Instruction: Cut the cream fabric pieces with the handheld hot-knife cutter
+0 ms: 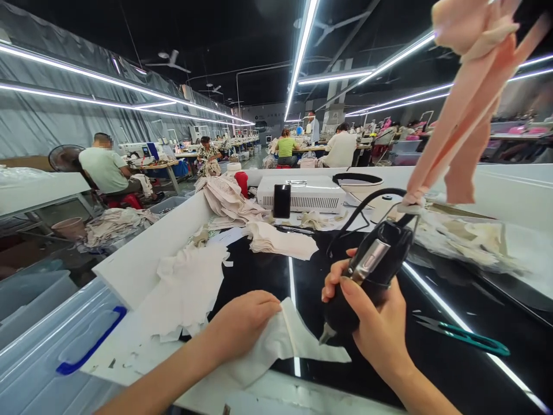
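Observation:
My left hand [248, 320] is closed on a cut piece of white fabric [287, 340] at the front edge of the black glossy work surface [242, 276]. A raised fold or seam runs across that piece near my fingertips. Wrapped in my right hand [380, 323] is a black corded handheld power tool [367, 276] with a silver lever on its body. Its small metal tip [327, 333] points down, just above the right part of the fabric. Pink cloth strips [464, 127] tied to the tool's top hold it from above.
Teal-handled thread snips [466, 336] lie at right. A fabric stack [280, 241] and loose white pieces [184, 288] lie behind and left. A phone [282, 200] leans against a white vented box [311, 193]. A plastic bin [56, 357] stands left; several people sit at sewing machines beyond.

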`<action>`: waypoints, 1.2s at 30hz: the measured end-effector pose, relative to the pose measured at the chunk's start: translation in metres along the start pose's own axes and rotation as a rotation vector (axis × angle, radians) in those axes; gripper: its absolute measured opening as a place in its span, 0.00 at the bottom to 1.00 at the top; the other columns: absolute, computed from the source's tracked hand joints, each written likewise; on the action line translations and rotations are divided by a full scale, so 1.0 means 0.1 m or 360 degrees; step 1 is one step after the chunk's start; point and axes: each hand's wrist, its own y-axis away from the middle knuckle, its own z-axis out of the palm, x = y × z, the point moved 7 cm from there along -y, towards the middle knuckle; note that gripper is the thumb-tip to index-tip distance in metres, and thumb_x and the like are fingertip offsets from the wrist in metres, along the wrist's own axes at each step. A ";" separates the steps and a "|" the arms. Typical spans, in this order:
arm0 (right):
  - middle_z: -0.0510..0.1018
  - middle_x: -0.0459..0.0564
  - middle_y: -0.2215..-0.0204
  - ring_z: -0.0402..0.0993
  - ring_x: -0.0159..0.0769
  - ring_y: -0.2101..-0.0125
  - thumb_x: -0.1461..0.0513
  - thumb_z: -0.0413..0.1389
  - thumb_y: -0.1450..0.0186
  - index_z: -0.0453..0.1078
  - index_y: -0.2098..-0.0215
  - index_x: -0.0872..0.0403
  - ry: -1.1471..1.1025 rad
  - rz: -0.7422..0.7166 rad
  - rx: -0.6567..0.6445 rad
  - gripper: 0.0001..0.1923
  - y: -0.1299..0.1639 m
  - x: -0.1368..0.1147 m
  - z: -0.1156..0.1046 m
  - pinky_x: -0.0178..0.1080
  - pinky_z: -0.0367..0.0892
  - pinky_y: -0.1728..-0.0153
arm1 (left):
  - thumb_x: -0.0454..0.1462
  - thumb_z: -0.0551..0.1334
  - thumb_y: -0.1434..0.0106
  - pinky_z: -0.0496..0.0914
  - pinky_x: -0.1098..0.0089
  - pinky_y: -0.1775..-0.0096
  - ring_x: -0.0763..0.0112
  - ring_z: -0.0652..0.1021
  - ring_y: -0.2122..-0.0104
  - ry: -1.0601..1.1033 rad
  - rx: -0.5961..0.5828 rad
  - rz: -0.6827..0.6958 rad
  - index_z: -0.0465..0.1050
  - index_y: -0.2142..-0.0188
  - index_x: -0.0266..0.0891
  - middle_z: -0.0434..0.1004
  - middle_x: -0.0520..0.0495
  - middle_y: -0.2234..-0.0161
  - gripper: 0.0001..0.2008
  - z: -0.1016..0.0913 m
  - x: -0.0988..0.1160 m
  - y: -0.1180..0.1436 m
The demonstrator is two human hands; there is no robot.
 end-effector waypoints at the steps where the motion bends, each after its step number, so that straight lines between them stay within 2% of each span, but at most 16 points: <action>1: 0.78 0.42 0.69 0.75 0.35 0.76 0.55 0.71 0.34 0.69 0.48 0.45 -0.0002 0.0002 -0.0003 0.21 0.01 0.00 0.00 0.40 0.76 0.73 | 0.25 0.59 0.27 0.79 0.63 0.42 0.62 0.83 0.46 0.0004 0.0010 -0.0028 0.79 0.47 0.38 0.83 0.43 0.45 0.15 0.01 -0.01 -0.03; 8: 0.79 0.44 0.69 0.77 0.37 0.74 0.55 0.70 0.33 0.70 0.47 0.44 0.0005 0.0003 -0.0055 0.20 0.08 0.01 -0.07 0.41 0.76 0.73 | 0.26 0.58 0.26 0.77 0.61 0.40 0.60 0.81 0.44 -0.0034 -0.0090 0.0062 0.77 0.46 0.36 0.82 0.42 0.46 0.14 0.27 0.06 -0.28; 13: 0.78 0.44 0.69 0.76 0.38 0.75 0.54 0.70 0.33 0.71 0.48 0.43 0.0018 -0.0025 -0.0031 0.19 0.13 -0.02 -0.11 0.40 0.76 0.74 | 0.25 0.56 0.26 0.78 0.61 0.41 0.61 0.81 0.46 -0.0123 -0.0199 0.0154 0.76 0.49 0.36 0.82 0.42 0.49 0.13 0.43 0.06 -0.28; 18: 0.77 0.44 0.70 0.76 0.38 0.75 0.54 0.71 0.33 0.72 0.49 0.43 0.0000 -0.0037 -0.0016 0.19 0.14 -0.05 -0.12 0.42 0.77 0.74 | 0.28 0.55 0.22 0.75 0.63 0.37 0.63 0.80 0.41 -0.0125 -0.0143 0.0199 0.75 0.45 0.37 0.80 0.42 0.43 0.13 0.40 0.03 -0.14; 21: 0.78 0.45 0.70 0.76 0.39 0.75 0.56 0.70 0.33 0.72 0.48 0.43 -0.0002 -0.0055 -0.0075 0.18 0.12 -0.05 -0.13 0.43 0.78 0.74 | 0.30 0.54 0.20 0.72 0.66 0.35 0.64 0.78 0.39 -0.0117 -0.0136 0.0214 0.74 0.43 0.37 0.79 0.43 0.41 0.13 0.35 0.04 -0.10; 25: 0.77 0.45 0.70 0.76 0.39 0.75 0.56 0.70 0.33 0.72 0.48 0.44 -0.0002 -0.0049 -0.0101 0.18 0.11 -0.05 -0.16 0.43 0.79 0.75 | 0.30 0.54 0.20 0.75 0.66 0.39 0.64 0.80 0.43 -0.0120 -0.0140 0.0194 0.75 0.44 0.37 0.80 0.43 0.44 0.13 0.30 0.07 -0.11; 30: 0.78 0.44 0.71 0.76 0.37 0.75 0.58 0.70 0.35 0.72 0.50 0.45 -0.0001 -0.0024 0.0016 0.17 0.05 -0.07 -0.10 0.41 0.78 0.74 | 0.31 0.54 0.20 0.77 0.66 0.40 0.64 0.81 0.44 -0.0089 -0.0115 0.0174 0.76 0.45 0.38 0.80 0.42 0.45 0.13 0.28 0.09 -0.10; 36: 0.78 0.41 0.71 0.75 0.35 0.76 0.60 0.71 0.37 0.71 0.51 0.45 -0.0109 -0.0084 0.0159 0.19 -0.17 0.01 0.10 0.38 0.77 0.73 | 0.30 0.55 0.22 0.77 0.66 0.40 0.62 0.81 0.44 -0.0027 -0.0085 0.0149 0.76 0.45 0.37 0.80 0.42 0.44 0.13 0.26 0.09 -0.09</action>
